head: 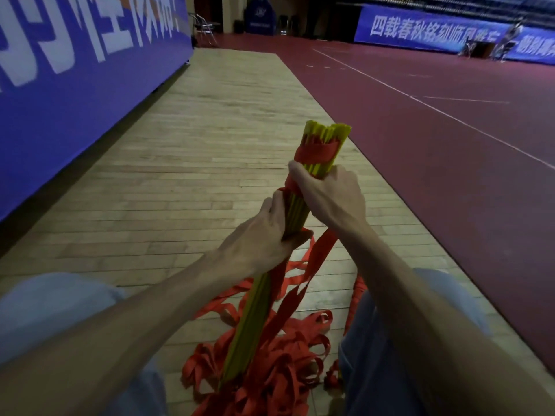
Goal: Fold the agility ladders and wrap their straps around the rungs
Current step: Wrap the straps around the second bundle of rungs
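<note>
A bundle of yellow ladder rungs [261,301] stands tilted between my knees, its top end pointing away from me. Red strap [315,153] is wound a few turns around the bundle near its top. My left hand [264,232] grips the rungs at mid-length. Just above it, my right hand [327,190] is closed over the bundle and a turn of red strap. A length of strap [318,256] hangs down from under my right hand. A loose heap of red strap [285,364] lies on the floor around the bundle's lower end.
I sit on a pale wooden floor strip [186,151]. A blue banner wall [75,73] runs along the left. Dark red court flooring [450,130] with white lines lies to the right. A folding chair [204,27] stands far ahead. My knees in blue trousers [399,340] flank the strap heap.
</note>
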`<state>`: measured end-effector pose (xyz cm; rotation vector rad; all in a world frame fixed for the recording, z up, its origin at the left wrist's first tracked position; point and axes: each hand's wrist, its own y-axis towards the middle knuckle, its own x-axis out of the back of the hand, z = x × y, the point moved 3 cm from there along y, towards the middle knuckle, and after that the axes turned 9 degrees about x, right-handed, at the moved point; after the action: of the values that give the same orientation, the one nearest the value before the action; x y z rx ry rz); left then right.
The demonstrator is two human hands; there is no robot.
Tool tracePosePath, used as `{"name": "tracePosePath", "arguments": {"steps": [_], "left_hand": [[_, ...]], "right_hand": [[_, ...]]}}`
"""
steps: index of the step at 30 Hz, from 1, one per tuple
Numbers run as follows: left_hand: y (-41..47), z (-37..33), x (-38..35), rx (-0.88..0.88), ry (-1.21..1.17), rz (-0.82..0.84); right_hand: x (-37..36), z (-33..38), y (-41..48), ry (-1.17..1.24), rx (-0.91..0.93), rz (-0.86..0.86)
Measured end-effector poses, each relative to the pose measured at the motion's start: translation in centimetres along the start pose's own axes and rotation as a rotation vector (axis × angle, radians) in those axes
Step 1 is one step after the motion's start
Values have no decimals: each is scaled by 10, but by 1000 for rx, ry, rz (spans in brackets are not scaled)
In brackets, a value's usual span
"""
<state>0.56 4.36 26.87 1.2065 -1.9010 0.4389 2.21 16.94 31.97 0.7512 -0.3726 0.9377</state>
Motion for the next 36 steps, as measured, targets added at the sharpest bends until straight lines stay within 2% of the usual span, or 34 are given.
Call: {"name": "tracePosePath", "arguments": {"steps": [5,10,13,15,20,22,26,30,33,36], "left_hand": [[5,-3,11,-1,-487,68],[10,4,-2,149,-889,257],[7,1,-10,222,-999,371],[8,2,-9,226,-976,346],[2,7,2,239,-889,286],[3,13,7,253,-847,245],[8,22,18,285,-805,115],[10,31,11,345,-757,1],[12,32,6,386,-487,-53],[9,22,0,334,-204,-59]], "right_hand": [[17,0,7,170,0,-96],[19,6,6,386,56,-75],[18,8,7,427,88,-55],[17,8,7,415,94,20],[23,7,6,387,143,459],[28,2,6,350,175,534],[30,-10,7,193,163,566],[22,-19,6,155,-19,671],[14,-12,4,239,-71,653],[6,-10,2,235,-109,521]]}}
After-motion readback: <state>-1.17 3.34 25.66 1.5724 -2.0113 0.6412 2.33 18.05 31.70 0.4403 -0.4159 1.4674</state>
